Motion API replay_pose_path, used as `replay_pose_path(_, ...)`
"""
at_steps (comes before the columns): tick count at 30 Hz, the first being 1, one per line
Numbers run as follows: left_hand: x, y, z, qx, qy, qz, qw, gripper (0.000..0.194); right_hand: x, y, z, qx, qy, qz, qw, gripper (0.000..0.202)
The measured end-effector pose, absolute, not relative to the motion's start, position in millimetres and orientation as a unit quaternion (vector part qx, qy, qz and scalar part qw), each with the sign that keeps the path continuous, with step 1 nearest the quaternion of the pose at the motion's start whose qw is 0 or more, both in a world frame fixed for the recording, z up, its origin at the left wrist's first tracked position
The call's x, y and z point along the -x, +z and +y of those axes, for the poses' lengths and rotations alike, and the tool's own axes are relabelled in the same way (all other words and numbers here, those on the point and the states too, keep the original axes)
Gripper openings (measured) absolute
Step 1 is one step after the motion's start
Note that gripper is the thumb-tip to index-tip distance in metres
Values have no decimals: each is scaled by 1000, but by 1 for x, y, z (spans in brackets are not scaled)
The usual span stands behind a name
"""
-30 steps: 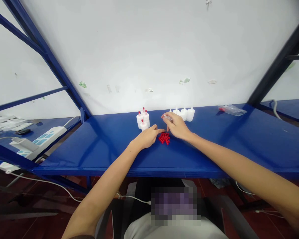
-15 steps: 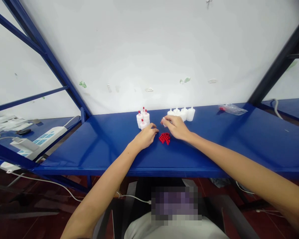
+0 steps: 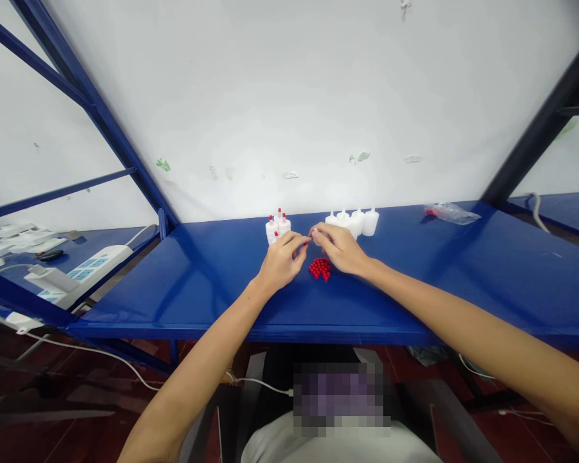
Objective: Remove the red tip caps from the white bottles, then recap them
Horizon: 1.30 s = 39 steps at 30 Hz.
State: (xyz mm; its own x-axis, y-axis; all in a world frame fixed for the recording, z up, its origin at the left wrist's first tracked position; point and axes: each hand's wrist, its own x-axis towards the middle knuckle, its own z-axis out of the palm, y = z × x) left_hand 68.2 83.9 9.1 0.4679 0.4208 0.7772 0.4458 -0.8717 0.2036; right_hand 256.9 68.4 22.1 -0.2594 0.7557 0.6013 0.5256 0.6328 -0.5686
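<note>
Behind the table edge (image 3: 347, 333), left hand (image 3: 280, 262) and right hand (image 3: 341, 248) sit close — grips I cannot tell — open room sideways.

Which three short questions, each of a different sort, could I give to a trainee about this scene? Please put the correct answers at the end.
1. Open question: What colour are the small pieces heaped on the table near the right hand?
2. True or false: The clear plastic bag lies to the right of that hand.
3. Fill in: From the person's view, the red-tipped bottles stand to the ____ of the bottles without red tips.

Key:
1. Red
2. True
3. Left
</note>
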Motion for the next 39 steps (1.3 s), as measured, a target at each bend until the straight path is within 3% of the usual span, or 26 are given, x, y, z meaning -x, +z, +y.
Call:
replay_pose_path(9,-67,15,80,813,-517,-267,-16,16,-255,22,61,386,167,-790,446,33)
replay_pose_path(17,-65,16,79,811,-526,-256,-4,17,-254,25,65,333,77,-838,425,30)
replay_pose_path(20,-65,16,78,809,-530,-254,-15,17,-254,24,65,322,90,-859,388,29)
replay_pose_path(26,-64,19,76,803,-532,-268,-5,15,-254,18,68,339,128,-831,422,30)
replay_pose_path(32,-64,19,78,812,-532,-242,13,12,-256,21,69,361,169,-828,395,31)
replay_pose_path(39,-63,19,78,803,-559,-207,9,12,-255,28,61,322,121,-853,393,28)
